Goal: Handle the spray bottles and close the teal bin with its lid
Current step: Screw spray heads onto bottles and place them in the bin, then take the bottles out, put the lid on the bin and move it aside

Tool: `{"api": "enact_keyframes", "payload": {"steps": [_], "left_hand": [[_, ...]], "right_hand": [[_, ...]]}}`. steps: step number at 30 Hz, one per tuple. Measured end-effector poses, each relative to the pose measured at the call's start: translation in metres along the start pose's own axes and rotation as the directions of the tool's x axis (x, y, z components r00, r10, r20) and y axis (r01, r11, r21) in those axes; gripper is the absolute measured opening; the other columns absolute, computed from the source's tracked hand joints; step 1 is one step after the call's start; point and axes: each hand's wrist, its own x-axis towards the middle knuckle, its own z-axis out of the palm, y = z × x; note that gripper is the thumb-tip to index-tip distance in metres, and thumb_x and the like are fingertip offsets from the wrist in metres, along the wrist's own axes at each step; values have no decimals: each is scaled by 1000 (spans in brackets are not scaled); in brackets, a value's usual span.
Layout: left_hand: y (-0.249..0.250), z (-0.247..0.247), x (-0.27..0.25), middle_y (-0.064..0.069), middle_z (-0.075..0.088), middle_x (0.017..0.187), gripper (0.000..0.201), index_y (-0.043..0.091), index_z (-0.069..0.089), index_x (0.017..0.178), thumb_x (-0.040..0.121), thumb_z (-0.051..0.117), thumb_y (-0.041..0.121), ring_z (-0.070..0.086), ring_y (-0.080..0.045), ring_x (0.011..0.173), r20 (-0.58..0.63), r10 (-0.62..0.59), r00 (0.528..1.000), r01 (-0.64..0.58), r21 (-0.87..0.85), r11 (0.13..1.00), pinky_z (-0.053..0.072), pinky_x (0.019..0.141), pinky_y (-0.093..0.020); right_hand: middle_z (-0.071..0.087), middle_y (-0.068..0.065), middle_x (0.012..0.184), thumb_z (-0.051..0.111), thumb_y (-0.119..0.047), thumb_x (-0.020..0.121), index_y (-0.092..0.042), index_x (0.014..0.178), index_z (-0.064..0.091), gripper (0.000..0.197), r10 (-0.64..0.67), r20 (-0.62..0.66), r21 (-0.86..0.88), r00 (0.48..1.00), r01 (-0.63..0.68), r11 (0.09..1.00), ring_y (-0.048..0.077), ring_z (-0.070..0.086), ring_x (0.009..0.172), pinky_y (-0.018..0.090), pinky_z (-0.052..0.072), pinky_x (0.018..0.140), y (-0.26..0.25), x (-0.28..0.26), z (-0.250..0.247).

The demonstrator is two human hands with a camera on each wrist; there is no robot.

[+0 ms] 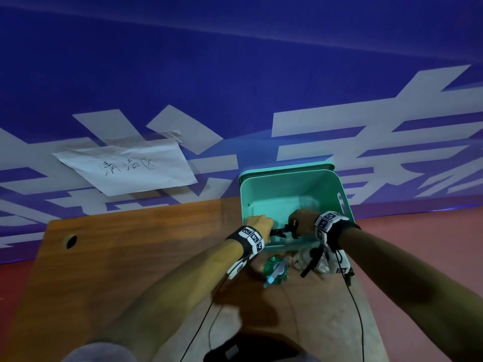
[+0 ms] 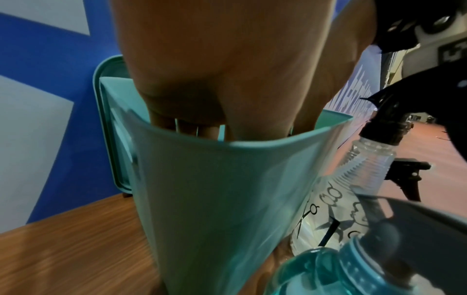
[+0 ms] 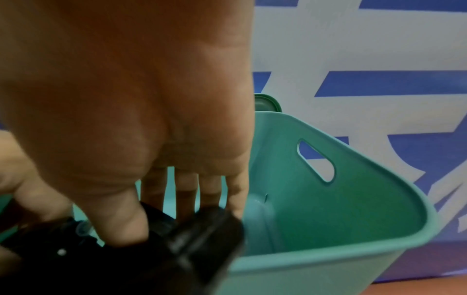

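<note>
The open teal bin [image 1: 295, 202] stands at the table's far edge. Its lid [image 1: 287, 167] leans upright behind it against the wall. My right hand [image 1: 303, 220] holds the black trigger head of a spray bottle [image 3: 177, 239] just over the bin's near rim, thumb and fingers curled round it. My left hand [image 1: 258, 223] is at the same rim beside the nozzle. Its fingers [image 2: 192, 127] reach down inside the bin, and what they hold is hidden. In front of the bin lie a green bottle with a pale blue head [image 1: 275, 270] and a clear bottle with a black head [image 1: 311, 259].
The wooden table [image 1: 130, 257] has a round cable hole [image 1: 71, 241] at its left. A blue banner wall with a taped paper sign [image 1: 125, 168] rises right behind the bin. Cables [image 1: 355, 309] hang from my wrists over the table's near part.
</note>
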Motion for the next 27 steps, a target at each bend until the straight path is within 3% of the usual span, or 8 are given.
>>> {"api": "enact_keyframes", "payload": {"steps": [2, 5, 7, 11, 16, 19, 24, 27], "left_hand": [[0, 0, 1, -10, 69, 99, 20, 14, 69, 106, 87, 65, 16, 68, -33, 91, 3, 2, 1000, -2, -9, 1000, 53, 74, -37], [0, -1, 1, -11, 68, 97, 15, 12, 67, 102, 88, 65, 17, 69, -34, 89, 7, 4, 1000, -4, -2, 1000, 50, 69, -36], [0, -1, 1, -12, 68, 98, 15, 10, 66, 102, 89, 64, 16, 69, -34, 89, 1, 8, 1000, -8, 7, 1000, 48, 68, -36], [3, -2, 1, -12, 69, 99, 15, 10, 67, 102, 88, 63, 14, 69, -34, 91, -2, -1, 1000, 1, 45, 999, 49, 70, -36], [7, -5, -1, -10, 70, 99, 15, 11, 67, 101, 87, 63, 10, 69, -31, 92, -31, -10, 999, 12, 66, 998, 49, 72, -35], [7, -5, -1, -10, 69, 102, 17, 11, 67, 104, 88, 64, 11, 69, -31, 95, -41, -14, 999, 17, 74, 997, 49, 74, -36], [3, -4, -1, -9, 69, 100, 13, 12, 66, 101, 88, 64, 13, 69, -31, 93, -25, -21, 999, 23, 80, 997, 47, 69, -35], [-1, -4, -2, -9, 67, 95, 14, 12, 63, 98, 88, 66, 22, 68, -32, 90, -25, 3, 1000, -2, 56, 998, 46, 66, -34]], "right_hand": [[67, 7, 112, 78, -16, 78, -20, 88, 70, 14, -12, 13, -15, 1000, 12, 1000, 25, 63, 89, 32, 51, 72, 1, 1, 1], [66, 16, 124, 77, -19, 81, -5, 113, 71, 35, -8, 35, -64, 999, 10, 998, 33, 67, 105, 38, 55, 82, 8, 5, 4], [67, 17, 123, 77, -21, 80, -4, 113, 71, 38, -1, 28, -54, 1000, 3, 999, 35, 67, 106, 40, 56, 84, 12, 5, 4], [68, 19, 121, 72, -21, 87, 0, 113, 72, 33, 36, 19, -43, 999, -35, 998, 34, 68, 106, 34, 53, 80, 12, 3, 5], [72, 15, 114, 74, -22, 81, -6, 108, 72, 33, 29, -8, -75, 1000, -29, 997, 32, 70, 100, 43, 59, 86, 13, 3, 8], [72, 13, 113, 77, -28, 79, -7, 109, 72, 37, 41, -6, -75, 999, -42, 996, 31, 70, 100, 41, 59, 84, 15, 0, 6], [71, 11, 116, 77, -39, 80, -10, 115, 71, 46, 52, -23, -32, 998, -52, 998, 30, 70, 103, 39, 59, 85, 18, -6, 2], [71, 10, 117, 75, -43, 79, -11, 113, 72, 47, 42, -40, -41, 998, -44, 998, 29, 69, 103, 43, 59, 89, 19, -9, 2]]}}
